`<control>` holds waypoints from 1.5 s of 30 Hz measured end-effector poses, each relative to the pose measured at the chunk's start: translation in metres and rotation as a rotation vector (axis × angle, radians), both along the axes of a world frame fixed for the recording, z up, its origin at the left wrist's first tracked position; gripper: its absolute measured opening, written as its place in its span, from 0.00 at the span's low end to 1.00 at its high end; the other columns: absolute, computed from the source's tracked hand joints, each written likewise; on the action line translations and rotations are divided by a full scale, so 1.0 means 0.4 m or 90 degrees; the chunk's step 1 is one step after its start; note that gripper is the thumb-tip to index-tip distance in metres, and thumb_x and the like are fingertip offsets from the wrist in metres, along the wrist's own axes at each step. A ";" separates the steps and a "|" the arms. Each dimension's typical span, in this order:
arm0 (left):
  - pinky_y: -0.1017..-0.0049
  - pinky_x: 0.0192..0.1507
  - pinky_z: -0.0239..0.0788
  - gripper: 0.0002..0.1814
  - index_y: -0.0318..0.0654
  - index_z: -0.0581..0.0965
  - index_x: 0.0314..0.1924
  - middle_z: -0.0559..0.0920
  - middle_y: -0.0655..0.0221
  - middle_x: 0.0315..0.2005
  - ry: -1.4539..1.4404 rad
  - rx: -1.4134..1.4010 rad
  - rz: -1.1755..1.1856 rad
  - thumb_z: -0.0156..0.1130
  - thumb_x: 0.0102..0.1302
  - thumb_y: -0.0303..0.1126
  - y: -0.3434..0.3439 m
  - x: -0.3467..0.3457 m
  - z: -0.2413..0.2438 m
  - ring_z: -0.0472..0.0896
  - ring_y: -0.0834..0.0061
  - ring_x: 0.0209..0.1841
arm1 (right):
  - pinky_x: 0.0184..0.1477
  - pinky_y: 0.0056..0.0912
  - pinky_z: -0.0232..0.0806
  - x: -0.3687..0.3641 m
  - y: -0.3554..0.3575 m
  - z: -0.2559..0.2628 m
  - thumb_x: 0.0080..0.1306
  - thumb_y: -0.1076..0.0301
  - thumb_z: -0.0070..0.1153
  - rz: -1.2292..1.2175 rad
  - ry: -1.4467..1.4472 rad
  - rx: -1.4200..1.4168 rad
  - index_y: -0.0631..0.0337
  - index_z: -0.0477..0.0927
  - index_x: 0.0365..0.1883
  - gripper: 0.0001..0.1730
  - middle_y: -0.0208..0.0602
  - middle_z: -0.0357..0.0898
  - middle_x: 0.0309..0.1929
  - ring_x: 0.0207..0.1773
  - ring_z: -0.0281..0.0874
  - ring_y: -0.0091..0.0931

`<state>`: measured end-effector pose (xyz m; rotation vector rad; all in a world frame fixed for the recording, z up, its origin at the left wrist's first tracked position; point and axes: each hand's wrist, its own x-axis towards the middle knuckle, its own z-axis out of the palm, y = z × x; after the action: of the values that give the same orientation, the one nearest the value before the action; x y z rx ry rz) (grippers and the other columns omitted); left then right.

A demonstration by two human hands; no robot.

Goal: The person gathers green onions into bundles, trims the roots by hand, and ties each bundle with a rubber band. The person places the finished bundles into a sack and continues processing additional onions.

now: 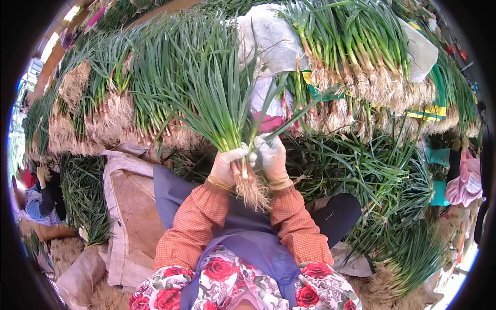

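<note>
In front of my chest, my gloved left hand is closed around a bunch of green garlic plants, leaves up, with pale stems and fringed roots hanging below the fist. My gloved right hand is beside it, fingers bent at the right edge of the bunch, where a few leaves slant off to the upper right. Whether those fingers pinch a stem or leaf is hard to tell. Both hands wear pale thin gloves, with orange checked sleeves at the wrists.
Long rows of rooted garlic plants lie ahead, some on white sacking. Loose leaves heap at my right. A pinkish-brown sack lies left. One person sits at far left, another at far right, near turquoise plastic.
</note>
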<state>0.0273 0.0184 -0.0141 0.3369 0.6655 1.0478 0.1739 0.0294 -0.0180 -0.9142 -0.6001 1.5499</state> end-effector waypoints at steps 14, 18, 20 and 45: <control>0.58 0.54 0.78 0.17 0.26 0.75 0.52 0.79 0.47 0.50 -0.095 -0.030 -0.107 0.59 0.65 0.28 -0.026 -0.099 0.009 0.78 0.51 0.58 | 0.42 0.23 0.70 0.036 0.071 -0.008 0.65 0.67 0.62 0.313 0.036 0.022 0.65 0.71 0.61 0.27 0.32 0.79 0.38 0.39 0.78 0.22; 0.56 0.48 0.81 0.18 0.27 0.74 0.53 0.82 0.47 0.46 -0.013 -0.010 -0.125 0.59 0.64 0.27 -0.031 -0.087 0.013 0.84 0.54 0.49 | 0.47 0.22 0.67 0.028 0.063 -0.021 0.68 0.69 0.60 0.388 -0.091 0.024 0.65 0.78 0.50 0.14 0.29 0.80 0.44 0.44 0.74 0.19; 0.62 0.42 0.82 0.16 0.28 0.77 0.49 0.85 0.53 0.36 0.044 -0.042 -0.107 0.60 0.62 0.26 -0.032 -0.078 0.009 0.86 0.61 0.38 | 0.42 0.23 0.69 0.024 0.049 -0.053 0.72 0.67 0.56 0.380 -0.188 0.029 0.64 0.80 0.47 0.11 0.25 0.80 0.36 0.37 0.73 0.17; 0.54 0.56 0.77 0.10 0.28 0.78 0.42 0.84 0.50 0.40 0.071 0.008 0.050 0.58 0.61 0.22 -0.044 -0.047 -0.071 0.84 0.57 0.45 | 0.28 0.32 0.71 0.173 -0.171 0.089 0.68 0.70 0.55 0.681 -0.334 0.237 0.60 0.78 0.38 0.04 0.36 0.79 0.23 0.24 0.79 0.27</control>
<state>0.0085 0.0007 -0.0423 0.3844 0.7776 1.1141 0.2432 -0.0388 0.0177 -0.7200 -1.9115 1.9865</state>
